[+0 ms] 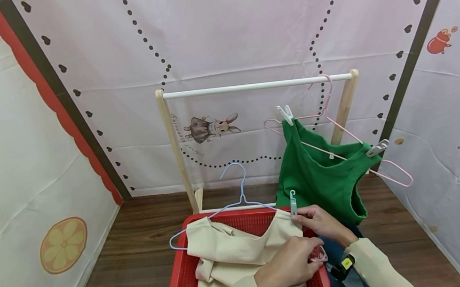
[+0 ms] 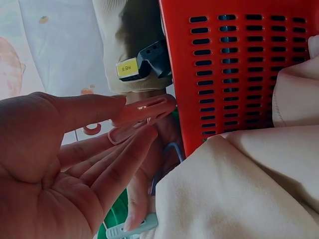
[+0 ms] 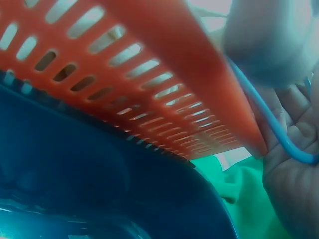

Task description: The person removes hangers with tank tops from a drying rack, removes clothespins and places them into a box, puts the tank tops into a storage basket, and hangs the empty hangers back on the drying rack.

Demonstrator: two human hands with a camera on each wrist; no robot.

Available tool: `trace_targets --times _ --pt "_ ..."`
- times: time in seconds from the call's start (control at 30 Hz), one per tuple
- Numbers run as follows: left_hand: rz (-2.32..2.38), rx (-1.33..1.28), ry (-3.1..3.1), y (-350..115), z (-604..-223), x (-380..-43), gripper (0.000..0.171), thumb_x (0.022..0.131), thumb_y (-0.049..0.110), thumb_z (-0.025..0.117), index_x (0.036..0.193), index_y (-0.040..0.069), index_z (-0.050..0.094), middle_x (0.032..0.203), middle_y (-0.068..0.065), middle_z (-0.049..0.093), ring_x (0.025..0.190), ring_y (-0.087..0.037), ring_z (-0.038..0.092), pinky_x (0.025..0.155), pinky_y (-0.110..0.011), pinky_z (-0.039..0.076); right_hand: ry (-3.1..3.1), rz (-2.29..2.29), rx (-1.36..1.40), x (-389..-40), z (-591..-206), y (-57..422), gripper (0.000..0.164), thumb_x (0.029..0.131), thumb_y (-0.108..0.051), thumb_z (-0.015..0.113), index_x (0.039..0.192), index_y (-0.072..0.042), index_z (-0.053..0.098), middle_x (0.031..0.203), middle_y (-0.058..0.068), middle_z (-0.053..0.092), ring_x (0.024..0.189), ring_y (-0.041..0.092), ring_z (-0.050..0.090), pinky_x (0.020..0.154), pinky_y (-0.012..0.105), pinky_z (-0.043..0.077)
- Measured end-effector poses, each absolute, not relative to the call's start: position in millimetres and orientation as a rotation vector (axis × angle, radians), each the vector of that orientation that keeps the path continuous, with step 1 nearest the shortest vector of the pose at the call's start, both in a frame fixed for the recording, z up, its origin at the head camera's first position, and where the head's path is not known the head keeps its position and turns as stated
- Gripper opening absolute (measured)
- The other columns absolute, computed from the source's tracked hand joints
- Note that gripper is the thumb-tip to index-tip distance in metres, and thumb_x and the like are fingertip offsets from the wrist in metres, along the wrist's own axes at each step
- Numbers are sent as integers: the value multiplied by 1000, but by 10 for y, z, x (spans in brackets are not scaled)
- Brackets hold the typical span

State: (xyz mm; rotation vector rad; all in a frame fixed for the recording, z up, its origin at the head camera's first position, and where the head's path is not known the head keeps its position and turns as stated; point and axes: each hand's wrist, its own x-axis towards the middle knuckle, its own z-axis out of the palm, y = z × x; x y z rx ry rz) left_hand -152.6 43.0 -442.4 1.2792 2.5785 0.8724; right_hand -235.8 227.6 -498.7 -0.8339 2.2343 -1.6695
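A cream garment [image 1: 233, 249] hangs on a light blue hanger [image 1: 242, 194], draped over a red basket [image 1: 180, 267]. At the garment's right shoulder my right hand [image 1: 324, 222] pinches a pale blue clothespin [image 1: 293, 201]; part of the hanger's blue wire [image 3: 276, 127] passes in front of that hand in the right wrist view. Between thumb and fingers, my left hand [image 1: 288, 267] holds a pink clothespin [image 2: 144, 112] near the basket's right side. That left wrist view also has the pale blue clothespin [image 2: 132, 228] under the right fingers.
Behind the basket stands a rack with a white rail [image 1: 249, 87] and wooden posts. A green top [image 1: 323, 175] hangs there from a pink hanger [image 1: 329, 99], with white clothespins at its shoulders. Something dark blue [image 3: 99, 149] lies beside the basket. Printed cloth surrounds the wooden floor [image 1: 112, 270].
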Motion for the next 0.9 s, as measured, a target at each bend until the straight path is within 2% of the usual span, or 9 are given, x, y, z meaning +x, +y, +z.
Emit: trace_targets --times 0.43,0.9 --pt "804 1246 2627 491 -4452 -1545 24 95 18 67 119 14 66 88 11 65 72 8 52 61 -6 42 2236 -1670 -847 -2359 -4990 2267 20 103 -7 50 91 0 64 65 24 42 58 33 48 55 28 45" --pt "802 1253 2626 499 -4443 -1543 24 94 17 68 117 14 66 86 12 65 71 8 52 60 -6 41 2233 -1681 -845 -2353 -4981 2264 20 104 -8 50 92 -1 65 65 23 43 57 27 49 54 27 45"
